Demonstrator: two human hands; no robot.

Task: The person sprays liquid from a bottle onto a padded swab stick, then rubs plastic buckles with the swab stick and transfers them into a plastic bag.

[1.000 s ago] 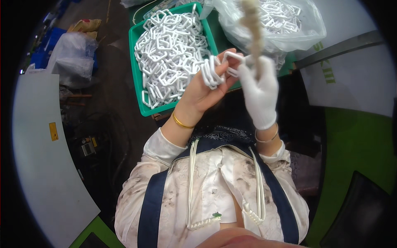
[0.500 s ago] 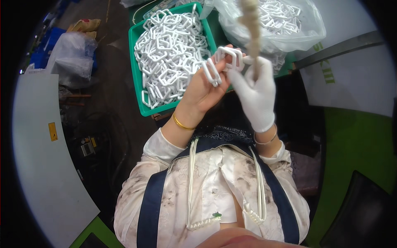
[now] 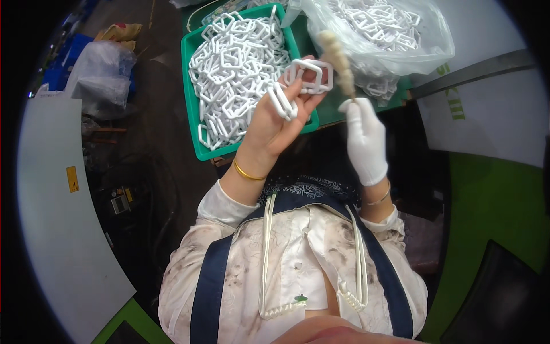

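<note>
Green lettering (image 3: 458, 106) on white panelling (image 3: 492, 117), right; yellow label (image 3: 72, 179) on pale panel (image 3: 69, 241), left, print too small.

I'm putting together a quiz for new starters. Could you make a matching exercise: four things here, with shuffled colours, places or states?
1. Left hand
2. Right hand
3. Tray
4. Plastic bag

A. Green
B. White-gloved, holding a fluffy-ended stick
C. See-through, right of the green container
D. Bare, holding white loops

Pairs: 1-D, 2-B, 3-A, 4-C

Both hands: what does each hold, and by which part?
The left hand holds white angular rings, their gripped part unclear; the gloved right hand holds a beige-headed stick by its thin end.
</note>
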